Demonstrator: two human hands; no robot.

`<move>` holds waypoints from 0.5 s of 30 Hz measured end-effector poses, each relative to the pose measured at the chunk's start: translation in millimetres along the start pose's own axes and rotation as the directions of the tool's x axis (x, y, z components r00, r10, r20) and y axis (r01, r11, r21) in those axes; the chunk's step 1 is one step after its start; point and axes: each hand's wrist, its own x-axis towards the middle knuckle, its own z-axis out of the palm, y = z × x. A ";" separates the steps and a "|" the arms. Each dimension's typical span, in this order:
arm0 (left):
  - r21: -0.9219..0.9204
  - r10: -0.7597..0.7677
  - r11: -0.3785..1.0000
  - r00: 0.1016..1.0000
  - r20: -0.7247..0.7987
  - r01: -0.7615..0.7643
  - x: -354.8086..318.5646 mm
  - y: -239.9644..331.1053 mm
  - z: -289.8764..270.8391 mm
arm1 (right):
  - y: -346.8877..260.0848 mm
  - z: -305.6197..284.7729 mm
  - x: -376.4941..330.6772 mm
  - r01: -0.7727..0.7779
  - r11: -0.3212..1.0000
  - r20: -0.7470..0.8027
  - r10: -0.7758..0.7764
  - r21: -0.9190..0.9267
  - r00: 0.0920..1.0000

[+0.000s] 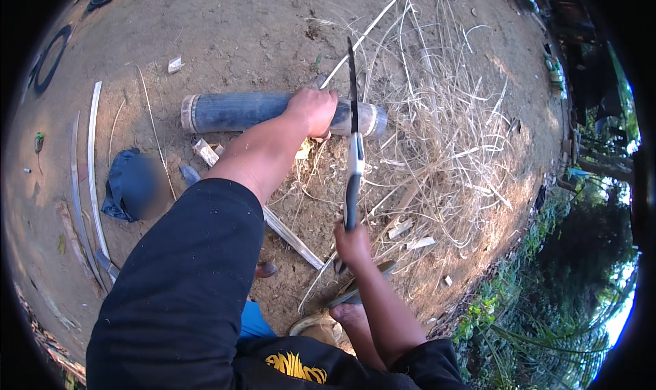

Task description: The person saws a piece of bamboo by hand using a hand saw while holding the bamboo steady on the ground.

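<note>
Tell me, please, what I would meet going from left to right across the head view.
Black ring → long pale strip → black bundle, partly blurred → left grip → saw → heap of pale shavings → green plants.

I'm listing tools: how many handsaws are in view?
1: a long dark-bladed handsaw with a white-and-black handle, held in the right hand, its blade crossing the dark cylindrical log near its right end. Another could be hidden under the pale thin-strip pile.
</note>
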 end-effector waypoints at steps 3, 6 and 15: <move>-0.037 0.054 0.998 0.997 -0.051 -0.056 10.0 3.6 -6.0 | 126.7 17.7 -95.5 0.200 0.979 -0.120 -0.195 0.031 0.973; -0.066 0.029 0.997 1.000 -0.004 -0.029 -1.6 5.0 4.5 | 103.4 16.9 -98.6 0.014 1.000 -0.016 -0.014 -0.015 1.000; -0.025 0.028 0.999 1.000 -0.007 -0.028 7.2 2.5 -6.6 | 82.2 2.4 -94.0 0.058 0.997 -0.047 -0.056 0.048 0.997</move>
